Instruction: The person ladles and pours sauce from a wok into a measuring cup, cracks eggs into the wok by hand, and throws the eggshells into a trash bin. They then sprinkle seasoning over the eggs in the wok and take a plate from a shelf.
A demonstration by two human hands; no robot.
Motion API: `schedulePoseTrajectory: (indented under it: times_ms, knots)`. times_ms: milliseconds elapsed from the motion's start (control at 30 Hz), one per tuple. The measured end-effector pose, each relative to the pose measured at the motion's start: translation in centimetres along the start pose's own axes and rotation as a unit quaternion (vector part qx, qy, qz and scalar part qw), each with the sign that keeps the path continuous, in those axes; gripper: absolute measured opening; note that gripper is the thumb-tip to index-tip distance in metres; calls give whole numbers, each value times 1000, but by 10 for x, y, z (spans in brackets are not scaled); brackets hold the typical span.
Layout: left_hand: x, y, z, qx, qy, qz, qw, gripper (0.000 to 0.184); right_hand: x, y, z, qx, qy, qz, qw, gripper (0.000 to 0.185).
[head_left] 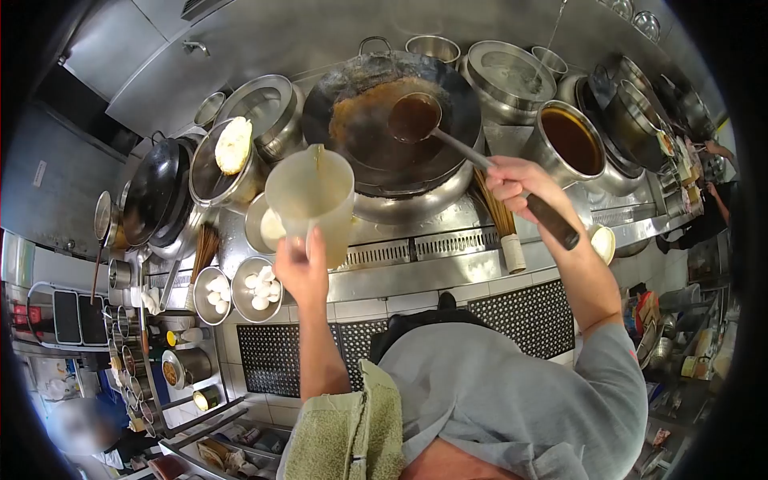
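Observation:
My left hand (302,268) is closed round the handle of a translucent plastic measuring jug (310,192), raised in front of the stove. My right hand (524,182) grips the long handle of a ladle (464,148). Dark brown sauce fills the ladle's bowl, which hangs over a large black wok (344,96). Brown liquid coats part of the wok's inside. To the right of the wok stands a steel pot (546,166) of brown broth. How much liquid the jug holds is hard to make out.
Bowls of white eggs (261,290) sit at the counter's front edge, left of the jug. A bamboo brush (506,232) lies under my right forearm. Lidded steel pots (512,72) flank the wok. Another black wok (152,192) stands far left. Other people are at both sides.

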State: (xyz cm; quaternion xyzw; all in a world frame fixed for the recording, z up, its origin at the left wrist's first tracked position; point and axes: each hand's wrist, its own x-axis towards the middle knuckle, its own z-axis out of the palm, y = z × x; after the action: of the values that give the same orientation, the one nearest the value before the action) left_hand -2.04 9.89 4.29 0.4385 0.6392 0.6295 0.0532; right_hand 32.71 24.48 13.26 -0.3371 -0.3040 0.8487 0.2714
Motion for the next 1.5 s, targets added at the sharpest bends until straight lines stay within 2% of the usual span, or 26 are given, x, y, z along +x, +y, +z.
schedulePoseTrajectory:
  times_ms: [67,133,167,233,267,300,333,400,433,500,700,767,833,867,933,967,1067,1100,1133,1167,1200,1267,1333,1367,1400,1500]
  knots:
    - [-24,5,-14,-12,15,13,1000,26,9,15,-6,-199,43,-27,979,9]
    - [-56,-8,-27,-71,5,-102,992,23,18,30,-17,-334,60,-51,939,46]
    - [-72,-25,-33,-71,7,-96,993,23,16,31,-16,-330,54,-54,941,46]
    - [-95,-40,-43,-73,4,-96,993,21,11,33,-15,-454,81,-69,884,61]
    - [-102,-42,-46,-75,-1,-101,992,19,16,41,-23,-503,117,-113,849,64]
    - [-108,-52,-46,-89,11,-82,993,20,12,45,-22,-560,151,-110,807,67]
    - [-114,-65,-47,-104,24,-66,992,21,13,50,-29,-646,149,-183,725,68]
    - [-122,-78,-57,-64,6,-17,998,16,10,46,-29,-675,122,-215,695,69]
    - [-120,-78,-58,-68,4,-32,997,16,9,42,-26,-684,116,-224,684,69]
    - [-121,-69,-59,-88,-2,-49,995,16,8,26,-9,-552,123,-94,819,70]
    - [-130,-69,-68,-102,-58,-61,991,11,77,11,-39,-546,164,-170,803,70]
    - [-131,-65,-65,-119,-45,-122,984,10,100,9,-49,-551,165,-159,803,69]
    - [-129,-60,-63,-107,-51,-125,985,10,116,14,-52,-474,139,-146,857,63]
    - [-126,-56,-62,-96,-55,-124,986,10,119,17,-52,-474,141,-144,857,63]
    - [-124,-48,-58,-111,-49,-151,981,9,124,21,-49,-333,58,-89,937,31]
    - [-123,-46,-59,-108,-51,-168,979,8,124,26,-47,-296,51,-70,951,18]
    - [-122,-38,-57,-110,-44,-197,973,7,114,38,-55,-260,5,-37,965,22]
    - [-122,-32,-57,-116,-42,-207,971,7,101,37,-48,-274,-8,-39,961,32]
    - [-122,-30,-59,-122,-40,-216,968,6,88,34,-47,-274,-6,-39,961,32]
    - [-125,-43,-62,-67,-69,-149,984,9,75,31,-48,-293,-5,-24,956,37]
    - [-125,-42,-63,-66,-70,-150,984,9,63,28,-49,-310,-5,-8,951,43]
    - [-123,-37,-65,-57,-82,-123,987,15,52,21,-49,-336,14,0,942,50]
    - [-120,-28,-64,-70,-86,-130,985,18,49,18,-48,-452,42,-25,891,51]
    - [-120,-26,-64,-84,-95,-135,983,22,53,25,-41,-459,90,-43,883,55]
    - [-122,-26,-63,-86,-99,-139,982,22,65,36,-48,-465,89,-66,878,58]
    - [-127,-39,-69,-110,-92,-116,983,31,60,47,-48,-397,27,-25,917,62]
